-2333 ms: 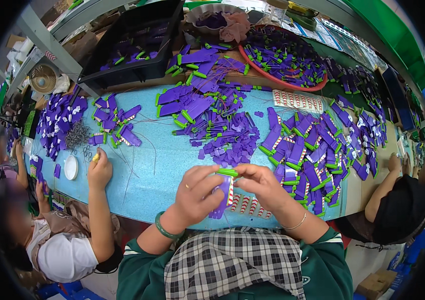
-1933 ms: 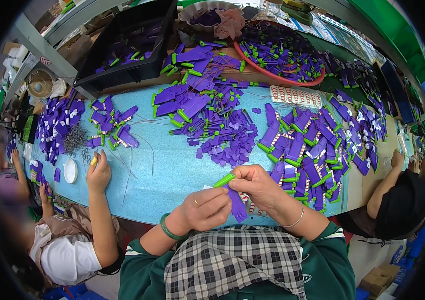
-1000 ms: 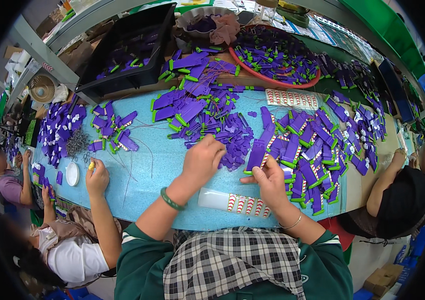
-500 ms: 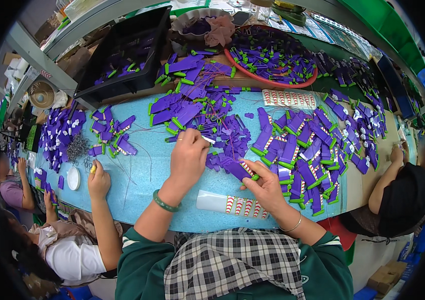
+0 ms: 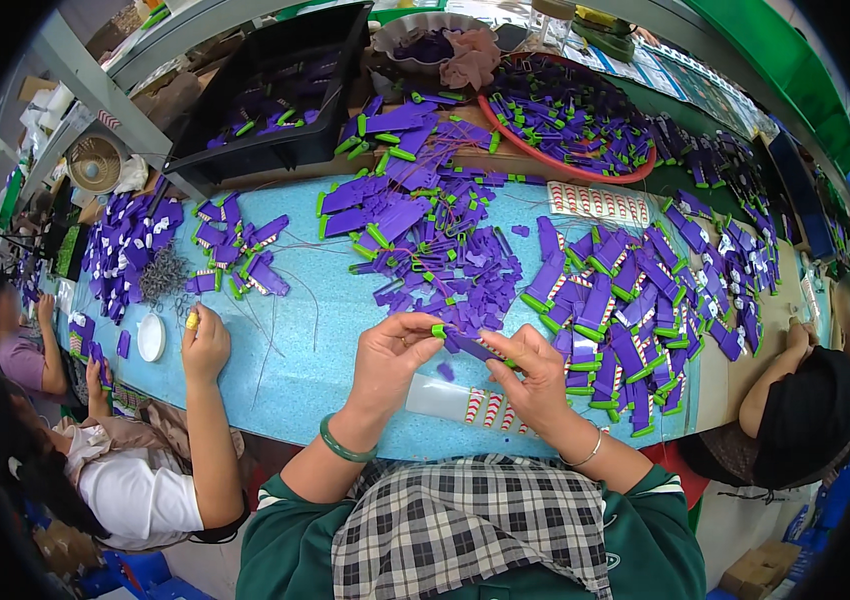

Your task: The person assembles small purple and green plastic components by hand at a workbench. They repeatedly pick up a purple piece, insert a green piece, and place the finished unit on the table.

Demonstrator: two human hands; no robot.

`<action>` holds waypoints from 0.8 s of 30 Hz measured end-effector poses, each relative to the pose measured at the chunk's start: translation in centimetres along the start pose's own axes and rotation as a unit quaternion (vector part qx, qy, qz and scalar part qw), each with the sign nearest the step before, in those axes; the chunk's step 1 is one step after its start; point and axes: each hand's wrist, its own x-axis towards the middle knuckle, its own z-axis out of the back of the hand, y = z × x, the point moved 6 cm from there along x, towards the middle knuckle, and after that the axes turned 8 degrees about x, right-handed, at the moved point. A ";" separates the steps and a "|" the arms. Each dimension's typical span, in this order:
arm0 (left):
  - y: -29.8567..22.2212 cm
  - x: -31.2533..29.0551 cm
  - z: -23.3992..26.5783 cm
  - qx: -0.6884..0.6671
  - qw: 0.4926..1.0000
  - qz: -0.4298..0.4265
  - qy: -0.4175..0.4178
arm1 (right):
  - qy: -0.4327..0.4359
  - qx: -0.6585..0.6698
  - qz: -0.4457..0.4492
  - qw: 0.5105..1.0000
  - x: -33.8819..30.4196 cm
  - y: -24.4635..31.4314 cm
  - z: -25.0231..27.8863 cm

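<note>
Over the blue tabletop my two hands hold one flat purple plastic piece [image 5: 473, 345] with a bright green end. My left hand [image 5: 392, 362] pinches it at the green end. The opposite end sits between the thumb and fingers of my right hand [image 5: 530, 378], beside a red-and-white striped label. Just below lies a sheet of striped stickers [image 5: 440, 398], partly behind my right hand. A heap of small purple parts [image 5: 450, 275] spreads beyond my hands. To the right is a pile of purple pieces [image 5: 635, 310] with green ends and striped labels.
A black bin [image 5: 275, 170] and a red-rimmed round tray [image 5: 585, 178] of purple parts stand at the back. Another sticker sheet [image 5: 598, 203] lies near the tray. A white dish [image 5: 151, 338] is at left, near a co-worker's hand [image 5: 205, 345]. Another person [image 5: 795, 420] sits at right.
My left hand has come down and right from the heap to grip the held piece's green end. The small white item it pinched is no longer visible. The piece has turned in my hands.
</note>
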 end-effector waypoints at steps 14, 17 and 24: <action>1.0 -2.6 -1.8 0.150 0.973 0.122 0.125 | 0.243 0.047 -0.112 0.962 0.8 0.0 -0.6; 1.0 -2.6 -2.1 -0.026 0.989 0.114 0.092 | 0.132 0.131 -0.107 0.977 -0.1 0.4 -1.8; -3.0 -3.3 -3.2 0.192 0.959 -0.034 0.206 | 0.261 0.123 0.033 0.957 1.2 2.9 -0.9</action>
